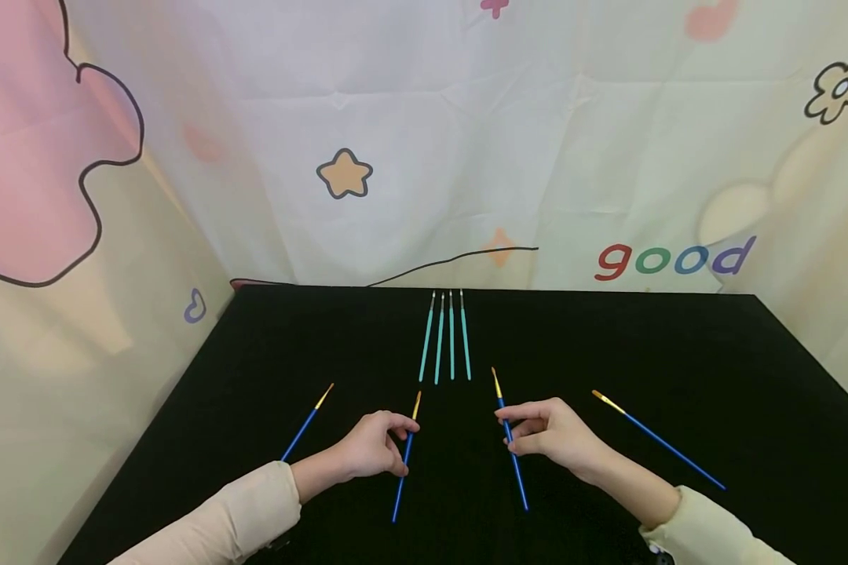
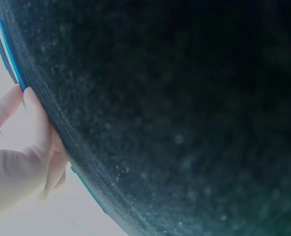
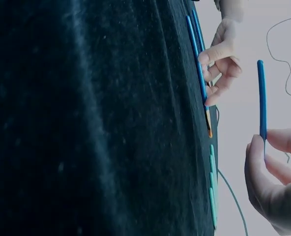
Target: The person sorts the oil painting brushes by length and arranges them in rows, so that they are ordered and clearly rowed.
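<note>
My left hand (image 1: 374, 446) pinches a blue-handled paintbrush (image 1: 398, 498) with yellow ferrule and brown bristles, bristles pointing away from me. In the left wrist view, thumb and forefinger of the left hand (image 2: 22, 160) meet at the blue handle (image 2: 10, 54). Farther right, my right hand (image 1: 558, 435) grips a second blue paintbrush (image 1: 518, 475) between thumb and fingers. Its handle (image 3: 262, 98) stands out above the right hand (image 3: 276, 194) in the right wrist view, apart from the table there.
Several turquoise paintbrushes (image 1: 452, 337) lie side by side at the table's back. One blue paintbrush (image 1: 304, 428) lies left, partly behind my left sleeve (image 1: 254, 502); another blue paintbrush (image 1: 667, 446) lies slanted at right. A printed curtain (image 1: 431, 141) hangs behind the black table (image 1: 311, 329).
</note>
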`<state>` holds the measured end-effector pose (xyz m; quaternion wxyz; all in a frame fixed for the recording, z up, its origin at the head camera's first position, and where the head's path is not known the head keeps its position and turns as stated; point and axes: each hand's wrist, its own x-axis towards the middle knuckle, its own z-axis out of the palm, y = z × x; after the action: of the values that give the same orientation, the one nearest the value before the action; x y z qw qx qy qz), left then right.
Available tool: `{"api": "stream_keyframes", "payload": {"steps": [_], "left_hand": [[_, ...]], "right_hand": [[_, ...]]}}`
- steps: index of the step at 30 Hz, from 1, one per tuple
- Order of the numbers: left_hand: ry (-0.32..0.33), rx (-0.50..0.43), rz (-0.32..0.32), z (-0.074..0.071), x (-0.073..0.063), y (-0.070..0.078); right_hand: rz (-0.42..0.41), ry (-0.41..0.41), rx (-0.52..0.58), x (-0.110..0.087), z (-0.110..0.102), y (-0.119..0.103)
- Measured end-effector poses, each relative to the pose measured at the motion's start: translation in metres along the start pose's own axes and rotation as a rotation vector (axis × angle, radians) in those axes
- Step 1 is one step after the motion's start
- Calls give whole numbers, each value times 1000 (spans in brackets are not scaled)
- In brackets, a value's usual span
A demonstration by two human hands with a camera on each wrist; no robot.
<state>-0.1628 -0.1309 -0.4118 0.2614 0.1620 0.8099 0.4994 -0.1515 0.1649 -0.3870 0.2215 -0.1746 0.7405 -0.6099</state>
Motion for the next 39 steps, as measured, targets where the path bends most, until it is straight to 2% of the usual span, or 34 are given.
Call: {"api": "stream_keyframes", "payload": {"steps": [6,21,27,33,39], "left_hand": [[8,26,9,0,0,2],[1,25,13,2,2,1],[12,18,20,4,0,0],[-3,7,15,3,0,0],[0,6,11,2,1,0]], "right_hand": [[19,7,42,3,6,-2],[101,-11,123,13,20,5],[121,-21,137,19,26,10],[128,-32,147,23,32,9],[136,-4,142,29,40,6]]}}
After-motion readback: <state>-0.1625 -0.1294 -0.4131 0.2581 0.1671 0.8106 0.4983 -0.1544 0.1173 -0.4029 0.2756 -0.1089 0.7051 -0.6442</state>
